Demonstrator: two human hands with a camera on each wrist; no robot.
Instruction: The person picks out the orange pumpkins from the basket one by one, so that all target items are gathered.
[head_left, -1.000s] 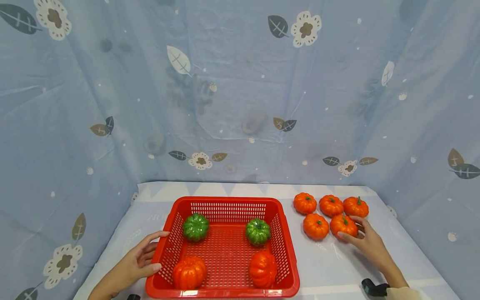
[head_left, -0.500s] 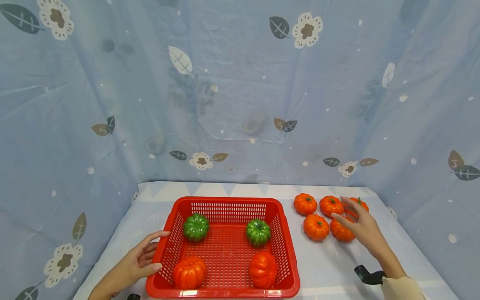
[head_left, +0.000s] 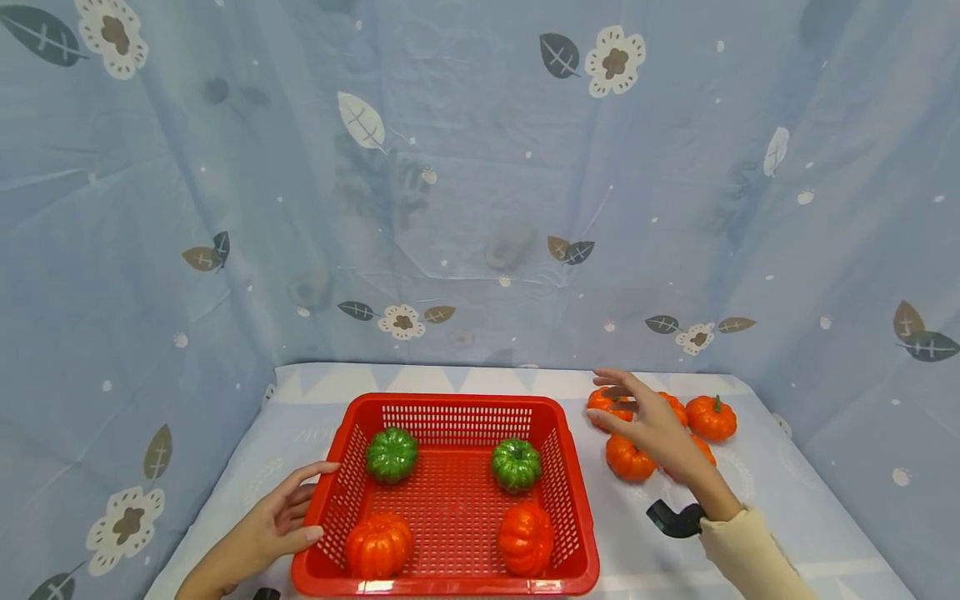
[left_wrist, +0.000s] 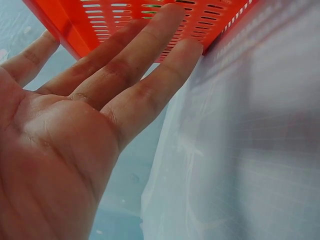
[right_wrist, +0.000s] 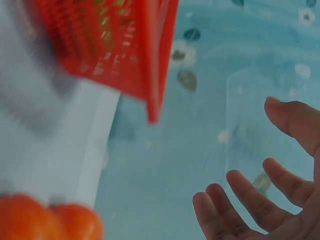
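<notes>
My left hand (head_left: 273,521) is at the left side of a red perforated plastic basket (head_left: 459,587), thumb and fingertips right at its rim and wall. In the left wrist view its straight fingers (left_wrist: 150,95) reach the basket's slotted side. In the basket are two green pumpkins, one at the back left (head_left: 392,455) and one at the back right (head_left: 516,465), and two orange-red ones, a front-left pumpkin (head_left: 378,545) and a front-right pumpkin (head_left: 526,539). My right hand (head_left: 652,425), fingers spread and holding nothing, hovers over a group of small orange pumpkins (head_left: 628,460), partly hiding several.
The group stands right of the basket, its far-right pumpkin (head_left: 711,418) fully visible. A black curved piece (head_left: 675,518) sits at my right wrist. A patterned blue curtain (head_left: 465,183) rises behind and beside the pale cloth-covered table (head_left: 637,567).
My right hand has let go of the front-right pumpkin of the group, lifted, and moved left over the left pumpkins. My left hand and the basket have stayed put.
</notes>
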